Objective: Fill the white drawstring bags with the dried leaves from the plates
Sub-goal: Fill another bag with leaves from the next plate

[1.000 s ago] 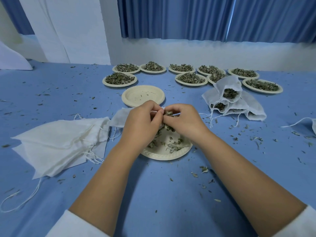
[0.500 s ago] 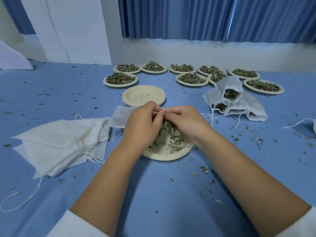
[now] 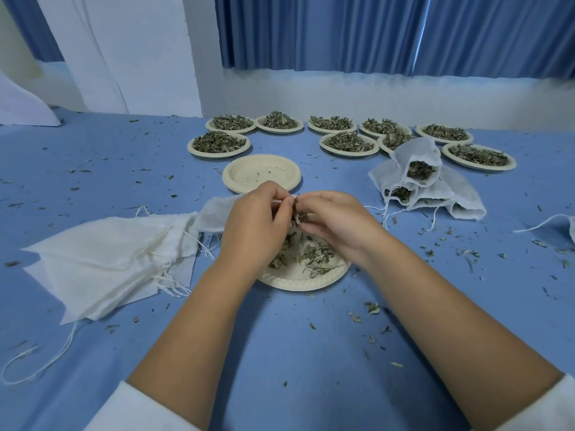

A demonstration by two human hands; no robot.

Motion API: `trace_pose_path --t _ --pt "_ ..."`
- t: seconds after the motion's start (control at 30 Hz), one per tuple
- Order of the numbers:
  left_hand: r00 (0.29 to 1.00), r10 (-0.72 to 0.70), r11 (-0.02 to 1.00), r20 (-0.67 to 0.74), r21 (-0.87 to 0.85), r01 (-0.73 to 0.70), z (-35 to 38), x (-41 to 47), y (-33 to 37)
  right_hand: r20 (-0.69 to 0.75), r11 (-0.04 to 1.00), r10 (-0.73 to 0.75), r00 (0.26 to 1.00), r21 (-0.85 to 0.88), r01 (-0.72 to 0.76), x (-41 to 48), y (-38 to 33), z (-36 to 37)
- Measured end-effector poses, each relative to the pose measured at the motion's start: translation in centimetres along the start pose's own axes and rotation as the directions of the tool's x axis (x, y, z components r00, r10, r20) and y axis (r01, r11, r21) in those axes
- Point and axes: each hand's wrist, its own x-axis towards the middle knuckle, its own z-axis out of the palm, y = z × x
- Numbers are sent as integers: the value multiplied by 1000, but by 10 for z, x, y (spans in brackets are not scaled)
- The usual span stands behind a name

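Note:
My left hand (image 3: 252, 222) grips the mouth of a white drawstring bag (image 3: 214, 213) that trails off to the left over the table. My right hand (image 3: 336, 219) pinches a clump of dried leaves (image 3: 299, 216) right at the bag's opening. Both hands hover above a cream plate (image 3: 298, 281) with a thin remainder of leaves on it. A pile of flat white bags (image 3: 102, 259) lies at the left. Filled bags (image 3: 426, 185) lie heaped at the right.
Several plates heaped with dried leaves (image 3: 217, 143) stand in rows at the back. A stack of bare plates (image 3: 261, 174) sits just beyond my hands. Leaf crumbs litter the blue cloth (image 3: 280, 353). Another bag's edge and string (image 3: 557, 222) show at the far right.
My right hand dipped to the plate half a second ago and has come back up to the bag's mouth with leaves. My left hand has stayed in place on the bag.

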Motion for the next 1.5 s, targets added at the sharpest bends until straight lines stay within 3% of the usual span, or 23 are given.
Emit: trace_pose_path --t 0.17,0.47,0.67,0.9,1.03,1.1,1.17,1.3,1.37,1.5 --pt "1000 -19 1000 8 -10 19 0 0 -1 38 998 -48 998 44 46 -3 -5 -4" --pt "999 -28 995 -17 -101 26 -1 2 1 -66 951 -259 964 -191 242 -11 6 9" --pt "995 -71 986 -67 -157 59 -5 3 0 9 908 -241 971 -351 228 -14 -6 6" --pt "999 -47 990 3 -135 47 -1 2 1 154 858 -248 957 -424 290 -16 -4 7" --pt "993 -96 987 -76 -139 85 -4 5 -3 81 878 -260 962 -396 271 -14 -11 4" --pt "989 -108 988 -96 -119 97 -4 5 -4 26 809 -333 942 -505 300 -12 -15 -4" --pt "989 -110 989 -96 -111 100 -5 5 -5 95 658 -325 941 -691 298 -13 -21 -13" --pt "989 -116 990 -89 -95 107 -5 5 -5 298 344 94 950 -905 250 -23 -27 -18" --pt "989 -116 990 -96 -89 108 -5 5 -4 325 228 162 932 -931 285 -25 -24 -16" --pt "988 -114 991 -101 -80 107 -5 5 -4 305 217 54 951 -933 287 -22 -16 -14"
